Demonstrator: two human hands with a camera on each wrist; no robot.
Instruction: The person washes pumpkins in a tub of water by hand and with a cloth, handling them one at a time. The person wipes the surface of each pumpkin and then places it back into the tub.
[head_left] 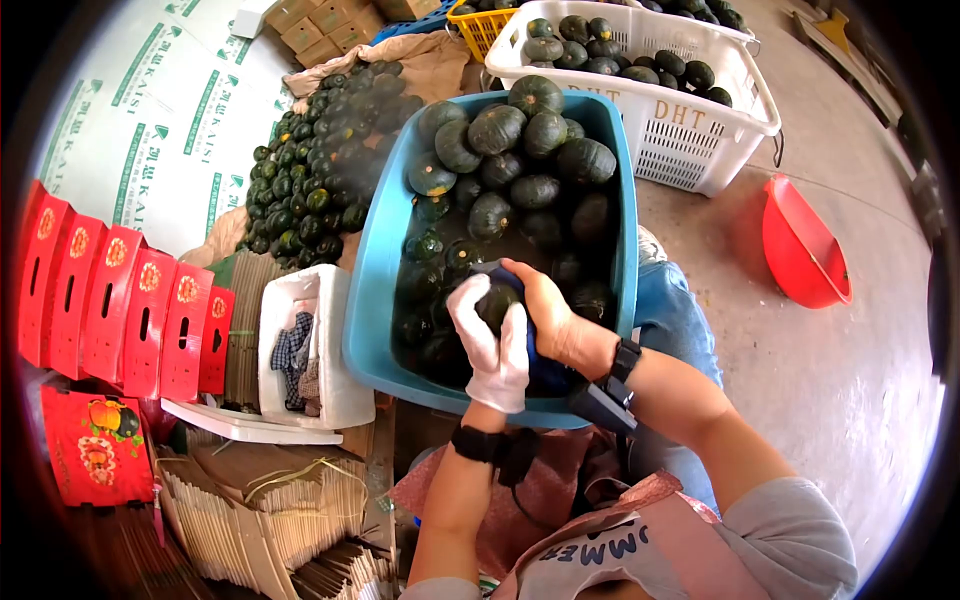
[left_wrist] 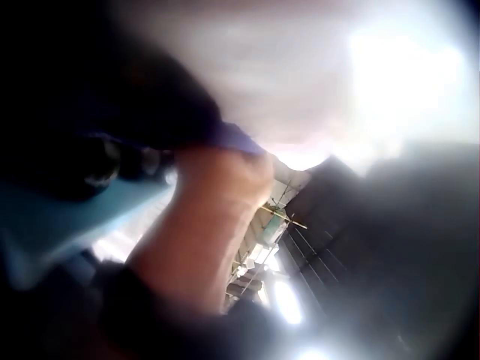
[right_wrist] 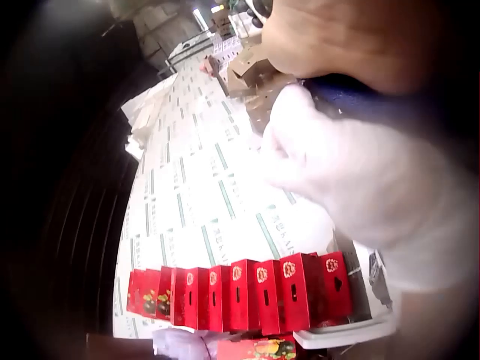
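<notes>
Over the near part of a blue tub (head_left: 365, 300) filled with dark green squashes (head_left: 497, 130), both hands hold one dark green squash (head_left: 497, 303). The white-gloved left hand (head_left: 492, 345) curls its fingers round the near left side. From the right, the bare right hand (head_left: 548, 318) grips it through a dark blue cloth (head_left: 545, 372). In the left wrist view the bare right hand (left_wrist: 217, 187) shows beside the blue cloth; the squash cannot be made out. The right wrist view has the gloved left hand (right_wrist: 337, 165) below the bare right hand (right_wrist: 352, 41).
Squashes lie piled on a brown sheet (head_left: 440, 68) behind the tub. White crates (head_left: 690, 150) hold more. A red basin (head_left: 800, 245) stands on the floor at the right. Red boxes (head_left: 110, 300), a foam box (head_left: 345, 340) and stacked cardboard (head_left: 230, 520) are at the left.
</notes>
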